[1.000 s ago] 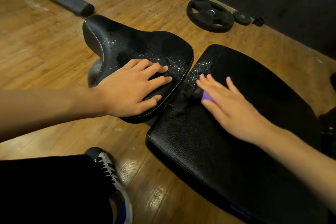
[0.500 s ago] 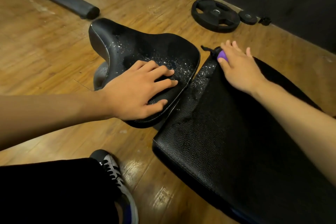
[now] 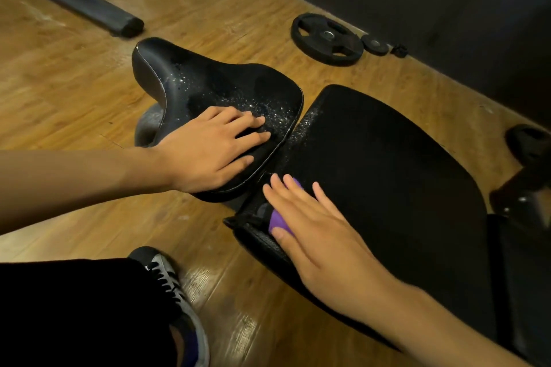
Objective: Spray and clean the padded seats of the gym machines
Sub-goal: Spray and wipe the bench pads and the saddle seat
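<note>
Two black padded pads stand side by side over the wooden floor. The smaller curved seat (image 3: 208,89) on the left is speckled with white spray droplets. My left hand (image 3: 208,149) rests flat on its near part, fingers spread. The larger flat pad (image 3: 387,164) lies to the right. My right hand (image 3: 316,226) presses a purple cloth or sponge (image 3: 278,220) onto that pad's near left corner with straight fingers; most of the purple thing is hidden under my palm.
A large weight plate (image 3: 326,39), a small plate (image 3: 374,45) and a little black part lie on the floor by the dark wall. A machine's base bar (image 3: 89,9) crosses the upper left. My shoe (image 3: 176,292) stands below the pads. Dark machine parts (image 3: 527,158) sit right.
My right hand has swept the purple cloth from the large pad's far left corner back down to its near left corner. My left hand has stayed on the small seat.
</note>
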`<action>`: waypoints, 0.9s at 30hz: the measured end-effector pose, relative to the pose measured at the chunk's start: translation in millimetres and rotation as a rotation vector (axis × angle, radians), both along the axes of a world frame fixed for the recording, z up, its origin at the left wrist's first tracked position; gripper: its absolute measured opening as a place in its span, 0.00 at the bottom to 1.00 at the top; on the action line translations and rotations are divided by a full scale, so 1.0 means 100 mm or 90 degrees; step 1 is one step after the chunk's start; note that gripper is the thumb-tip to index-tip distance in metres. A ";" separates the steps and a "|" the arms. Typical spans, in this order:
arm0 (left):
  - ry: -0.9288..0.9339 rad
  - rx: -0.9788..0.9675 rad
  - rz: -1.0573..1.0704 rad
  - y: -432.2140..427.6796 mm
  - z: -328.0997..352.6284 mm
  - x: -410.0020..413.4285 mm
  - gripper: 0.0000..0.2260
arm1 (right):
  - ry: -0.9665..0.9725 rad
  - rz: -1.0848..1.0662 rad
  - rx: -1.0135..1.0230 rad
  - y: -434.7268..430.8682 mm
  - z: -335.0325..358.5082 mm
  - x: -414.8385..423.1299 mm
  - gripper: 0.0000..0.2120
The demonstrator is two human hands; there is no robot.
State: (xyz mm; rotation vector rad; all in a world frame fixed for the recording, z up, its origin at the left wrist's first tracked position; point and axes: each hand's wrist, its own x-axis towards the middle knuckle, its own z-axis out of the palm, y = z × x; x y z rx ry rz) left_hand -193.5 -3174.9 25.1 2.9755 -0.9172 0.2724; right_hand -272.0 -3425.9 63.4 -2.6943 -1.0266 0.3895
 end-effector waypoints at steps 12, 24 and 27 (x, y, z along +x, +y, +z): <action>0.004 -0.005 0.005 0.00 0.01 0.00 0.27 | -0.089 -0.079 -0.033 -0.31 -0.12 1.50 0.25; 0.005 -0.029 -0.010 0.03 0.01 0.07 0.24 | -0.140 -0.295 -0.077 -0.15 -0.03 2.75 0.16; 0.007 -0.033 -0.009 0.03 -0.01 0.07 0.24 | -0.186 -0.270 -0.084 -0.08 -0.08 2.55 0.14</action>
